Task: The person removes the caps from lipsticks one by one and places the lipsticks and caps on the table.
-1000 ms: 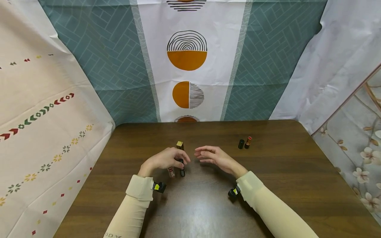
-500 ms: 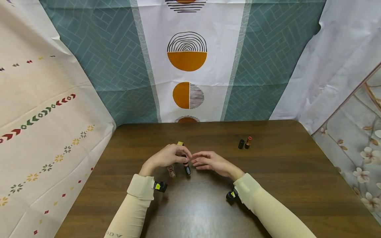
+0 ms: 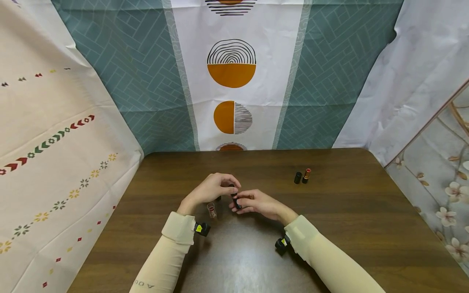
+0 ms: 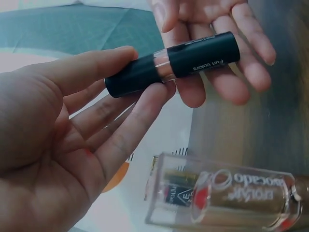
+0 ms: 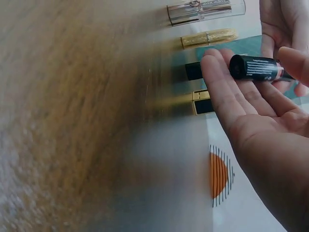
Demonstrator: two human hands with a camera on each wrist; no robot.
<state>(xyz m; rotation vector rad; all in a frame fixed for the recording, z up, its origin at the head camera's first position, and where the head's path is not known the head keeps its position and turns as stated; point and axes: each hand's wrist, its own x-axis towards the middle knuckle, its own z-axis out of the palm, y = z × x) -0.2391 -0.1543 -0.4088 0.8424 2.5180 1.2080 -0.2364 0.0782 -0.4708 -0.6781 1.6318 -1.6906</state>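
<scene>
My left hand (image 3: 212, 188) pinches the upper end of a black lipstick (image 4: 205, 55) between thumb and fingers. A clear and pinkish band circles the tube's middle, and small white lettering marks its lower half. The lipstick is tilted and off the table. My right hand (image 3: 260, 203) lies around the tube's lower end, palm up, fingers loosely spread behind it. In the right wrist view, the right thumb (image 5: 292, 63) is near the tube without clearly pressing it. Beside my left hand stands a clear lipstick tube (image 4: 231, 193) with white lettering.
Past the right hand stand a gold lipstick (image 5: 210, 37), a black piece (image 5: 194, 71) and a black-and-gold square tube (image 5: 203, 102). Farther right on the brown table (image 3: 329, 228) are a black cap (image 3: 298, 178) and a red-topped lipstick (image 3: 306, 176). A patterned cloth (image 3: 146, 81) hangs behind.
The left hand has lifted the black lipstick off the table and carried it rightward. The right hand has moved left and down, its fingers now around the tube's lower end.
</scene>
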